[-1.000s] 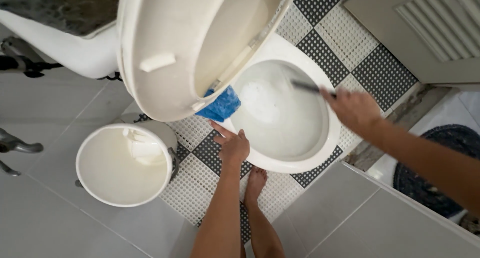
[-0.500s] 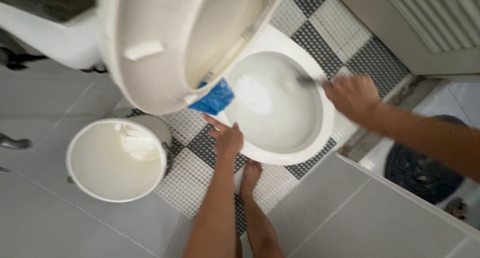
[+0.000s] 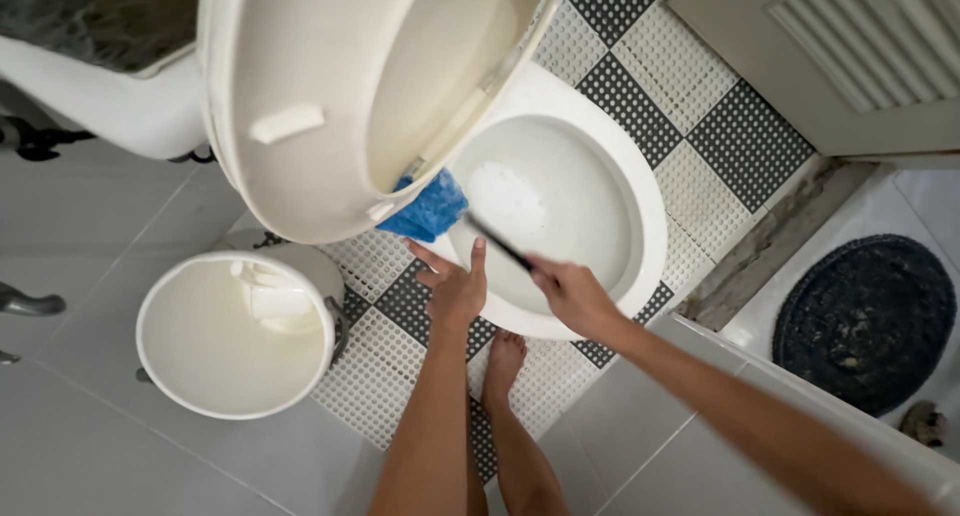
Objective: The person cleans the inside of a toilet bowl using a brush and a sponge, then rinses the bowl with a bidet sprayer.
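My right hand (image 3: 575, 296) is closed around a thin dark handle (image 3: 497, 241) that slants up-left over the near side of the white toilet bowl (image 3: 652, 211). My left hand (image 3: 455, 286) rests with fingers spread on the bowl's near-left rim, just below a blue sponge-like pad (image 3: 430, 208). The pad sits at the rim under the raised seat and lid (image 3: 300, 176). The handle's far tip ends right beside the pad. Foamy water shows inside the bowl.
A white bucket (image 3: 140, 336) with a white scoop (image 3: 280, 296) inside stands to the left on the tiled floor. A black-and-white perforated mat (image 3: 690, 106) surrounds the toilet. My bare foot (image 3: 503, 361) stands on it. A louvred door (image 3: 860, 66) and a dark round rug (image 3: 865, 321) are at right.
My right hand has swung with the dark handle from the bowl's far right side to its near side, close to my left hand. The left hand and blue pad stayed put.
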